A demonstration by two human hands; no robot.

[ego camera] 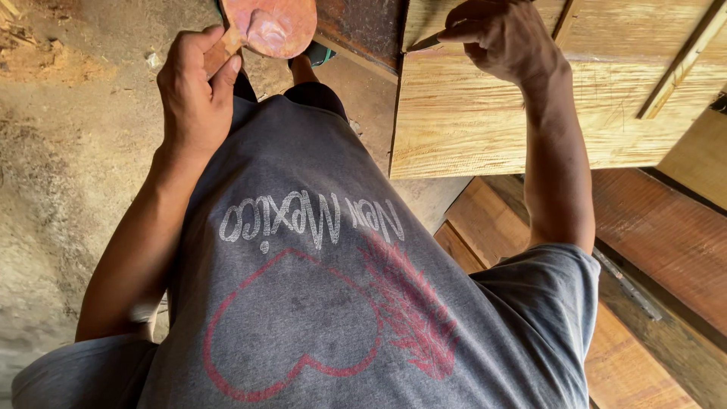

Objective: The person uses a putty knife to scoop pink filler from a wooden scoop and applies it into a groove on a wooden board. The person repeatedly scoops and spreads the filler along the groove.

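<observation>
Looking straight down my own chest, over a grey T-shirt (318,303) printed with a red heart outline, toward a dirt floor (68,151) on one side and stacked timber on the other.

My left hand (195,87) is clenched around the short wooden handle of a reddish, worn wooden mallet (269,26), whose round head sits at the top edge of the view, above the floor and well apart from the boards. My right hand (503,38) pinches a slim pencil-like tool (425,42), its tip resting against the edge of a pale, freshly sawn wooden panel (485,121); I cannot tell whether it is a pencil, a nail or a thin chisel. A narrow wooden batten (681,64) lies slantwise across that panel. Darker reddish planks (659,235) lie below it.

As I judge it, the risk is in the thin tool: held only by fingertips at the panel's edge, it could skid off the grain. The mallet head, if swung in this cramped space, could catch those fingers.
</observation>
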